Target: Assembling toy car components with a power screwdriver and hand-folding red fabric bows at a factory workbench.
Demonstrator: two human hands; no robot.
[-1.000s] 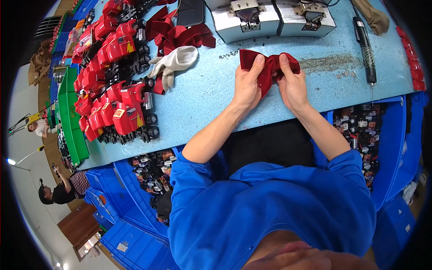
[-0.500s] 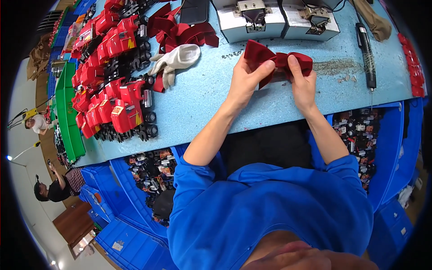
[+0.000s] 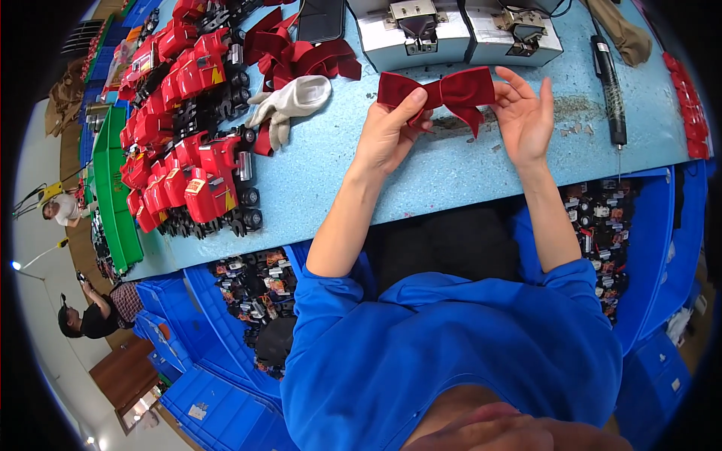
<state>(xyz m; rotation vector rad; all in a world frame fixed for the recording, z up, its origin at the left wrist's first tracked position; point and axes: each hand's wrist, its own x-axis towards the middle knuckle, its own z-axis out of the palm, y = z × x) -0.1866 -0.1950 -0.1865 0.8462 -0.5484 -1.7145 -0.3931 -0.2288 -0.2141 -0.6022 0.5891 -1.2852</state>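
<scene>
A dark red ribbon bow (image 3: 462,89) is held up over the light blue tabletop (image 3: 316,188), its loops spread left and right and its tails hanging down. My left hand (image 3: 391,129) pinches it at the left loop, thumb on the front. At the bow's right end my right hand (image 3: 525,116) is open, fingers apart and palm partly turned up, close to the loop's edge. More red ribbon (image 3: 301,56) lies in a loose heap to the left, beside a white work glove (image 3: 292,105).
Red toy trucks (image 3: 188,128) crowd the table's left side. Two metal-cased machines (image 3: 414,37) stand at the back. An electric screwdriver (image 3: 609,90) lies right, near a tan cloth (image 3: 624,34). Blue bins (image 3: 654,248) of small parts sit below the front edge. Two people are far left.
The bow has moved left and been turned to spread out flat. My right hand has let go of it and opened; my left hand still grips it.
</scene>
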